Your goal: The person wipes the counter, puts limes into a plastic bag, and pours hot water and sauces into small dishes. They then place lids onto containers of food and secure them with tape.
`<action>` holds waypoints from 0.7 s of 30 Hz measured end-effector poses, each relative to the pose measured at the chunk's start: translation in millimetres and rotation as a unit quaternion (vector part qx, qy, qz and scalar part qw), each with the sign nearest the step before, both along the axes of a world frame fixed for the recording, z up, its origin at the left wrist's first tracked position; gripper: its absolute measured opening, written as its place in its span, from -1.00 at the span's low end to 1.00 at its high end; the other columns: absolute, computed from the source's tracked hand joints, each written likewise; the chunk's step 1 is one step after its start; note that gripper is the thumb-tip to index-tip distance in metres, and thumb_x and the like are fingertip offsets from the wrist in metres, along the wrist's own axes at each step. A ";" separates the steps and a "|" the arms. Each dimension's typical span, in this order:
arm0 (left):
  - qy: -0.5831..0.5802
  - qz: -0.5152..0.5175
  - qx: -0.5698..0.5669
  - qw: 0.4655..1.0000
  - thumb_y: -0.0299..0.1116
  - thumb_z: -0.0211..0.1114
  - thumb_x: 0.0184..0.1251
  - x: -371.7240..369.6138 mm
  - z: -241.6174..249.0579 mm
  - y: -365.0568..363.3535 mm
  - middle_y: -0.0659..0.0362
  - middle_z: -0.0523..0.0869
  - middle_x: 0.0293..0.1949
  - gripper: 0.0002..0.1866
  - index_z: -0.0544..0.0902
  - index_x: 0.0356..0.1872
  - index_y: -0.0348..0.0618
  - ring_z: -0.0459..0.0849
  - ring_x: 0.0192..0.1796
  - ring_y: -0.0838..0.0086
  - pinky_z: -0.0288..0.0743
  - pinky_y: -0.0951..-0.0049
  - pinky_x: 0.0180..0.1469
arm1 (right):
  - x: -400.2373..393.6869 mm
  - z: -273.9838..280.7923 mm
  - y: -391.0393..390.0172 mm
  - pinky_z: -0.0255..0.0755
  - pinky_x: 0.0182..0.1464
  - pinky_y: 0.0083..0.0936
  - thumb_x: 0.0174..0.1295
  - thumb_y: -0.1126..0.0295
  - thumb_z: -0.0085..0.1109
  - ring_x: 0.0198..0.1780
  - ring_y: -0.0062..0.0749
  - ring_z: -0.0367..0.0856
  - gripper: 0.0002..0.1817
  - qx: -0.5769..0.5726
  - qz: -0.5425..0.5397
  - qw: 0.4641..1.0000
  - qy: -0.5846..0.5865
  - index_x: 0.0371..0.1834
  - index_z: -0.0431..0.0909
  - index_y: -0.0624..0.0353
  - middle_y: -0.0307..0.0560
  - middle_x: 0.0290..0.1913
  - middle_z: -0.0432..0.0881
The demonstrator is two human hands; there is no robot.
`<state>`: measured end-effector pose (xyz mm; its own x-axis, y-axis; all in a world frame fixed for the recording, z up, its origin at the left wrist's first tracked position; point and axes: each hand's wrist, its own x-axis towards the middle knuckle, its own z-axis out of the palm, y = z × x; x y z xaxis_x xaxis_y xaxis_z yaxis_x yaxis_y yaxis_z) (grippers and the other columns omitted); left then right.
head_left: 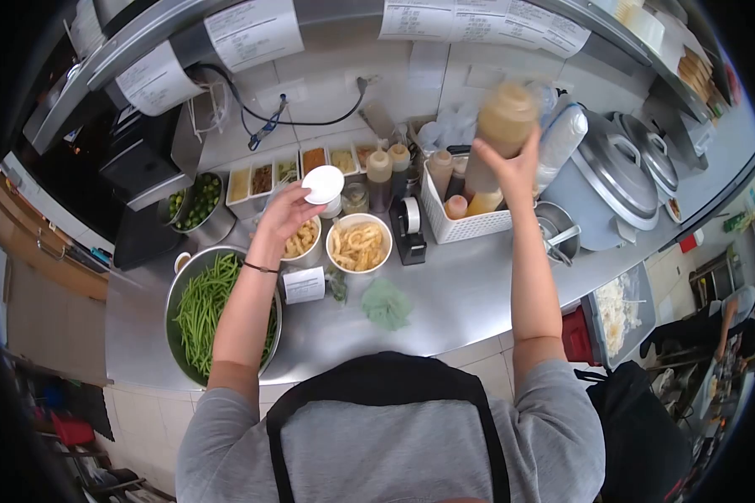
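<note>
My left hand [285,210] pinches a small white round cup [323,184] by its edge, above the food bowls. My right hand [516,168] is wrapped around a large squeeze bottle of light brown sauce [505,113], raised over a white plastic basket [470,228] that holds more bottles. The bottle is slightly blurred. Below my left hand stands a white bowl of pale fried pieces [359,245]. A second bowl of similar food [300,241] is partly hidden by that hand. A black tape dispenser [411,230] stands between the bowls and the basket.
A large metal bowl of green beans [201,306] sits at the left, beside a pot of small green fruits [203,205]. A crumpled green cloth [386,303] and printed label [304,285] lie in front. Large lidded pots [608,168] stand right; order slips [256,33] hang overhead.
</note>
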<state>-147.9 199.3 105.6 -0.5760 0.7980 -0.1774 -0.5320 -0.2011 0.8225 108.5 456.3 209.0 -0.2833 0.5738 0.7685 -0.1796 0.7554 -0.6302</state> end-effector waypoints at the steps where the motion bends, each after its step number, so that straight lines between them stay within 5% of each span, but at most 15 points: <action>1: -0.004 0.003 -0.003 1.000 -0.52 0.08 0.18 11.2 0.5 -2.7 -0.05 0.55 -0.11 -0.67 0.39 -0.01 -0.37 0.59 -0.06 0.20 0.59 0.31 -0.07 | -0.3 -9.4 -5.4 0.32 0.07 -0.37 -0.26 0.32 0.44 0.03 -0.21 0.45 -0.11 0.054 0.008 0.997 -0.058 0.20 0.15 0.24 0.06 0.00 0.43; 5: -0.051 -0.066 0.024 0.996 -0.50 0.10 0.20 46.4 -1.3 -5.6 -0.07 0.53 -0.06 -0.66 0.38 0.00 -0.36 0.54 0.02 0.18 0.49 0.23 0.08 | -6.8 -16.6 -33.4 0.30 0.07 -0.30 -0.29 0.44 0.36 0.04 -0.13 0.43 -0.19 0.195 0.033 0.956 -0.218 0.18 0.27 0.15 0.00 0.02 0.45; 7: -0.038 -0.076 0.014 0.996 -0.50 0.11 0.21 65.6 11.6 -7.5 -0.07 0.53 -0.05 -0.67 0.38 -0.01 -0.39 0.55 0.02 0.20 0.50 0.28 0.07 | -9.3 -14.0 -45.7 0.30 0.03 -0.34 -0.32 0.54 0.25 -0.01 -0.16 0.43 -0.21 0.391 0.012 0.869 -0.302 0.18 0.28 0.10 -0.03 -0.01 0.46; 9: -0.018 -0.085 0.020 0.996 -0.46 0.14 0.22 70.0 10.4 -8.4 -0.06 0.55 -0.07 -0.67 0.40 -0.02 -0.41 0.58 -0.01 0.25 0.52 0.34 0.04 | -14.4 -15.6 -50.1 0.29 0.00 -0.35 -0.35 0.58 0.19 -0.03 -0.20 0.43 -0.20 0.422 0.014 0.848 -0.321 0.18 0.29 0.01 -0.06 -0.03 0.46; 11: 0.000 -0.092 0.022 0.995 -0.45 0.16 0.22 71.0 10.2 -9.7 -0.05 0.56 -0.08 -0.67 0.41 -0.03 -0.41 0.58 -0.01 0.26 0.52 0.36 0.03 | -19.0 -14.2 -52.3 0.28 0.02 -0.32 -0.34 0.59 0.19 -0.01 -0.19 0.42 -0.20 0.549 -0.013 0.771 -0.324 0.17 0.30 -0.06 -0.07 -0.03 0.45; 21: 0.006 -0.100 0.025 0.995 -0.44 0.22 0.18 75.4 5.2 -13.0 -0.04 0.59 -0.12 -0.67 0.45 -0.08 -0.43 0.62 -0.07 0.25 0.56 0.42 -0.03 | -21.2 0.4 -66.1 0.28 0.05 -0.38 -0.31 0.59 0.14 -0.06 -0.23 0.46 -0.28 0.577 -0.001 0.738 -0.349 0.09 0.39 -0.16 -0.15 -0.14 0.49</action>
<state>-72.5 186.4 110.9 -0.4066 0.9046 -0.1282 -0.5553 -0.1333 0.8209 87.3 390.2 209.4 -0.8419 -0.3483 0.4122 -0.1137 0.8612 0.4955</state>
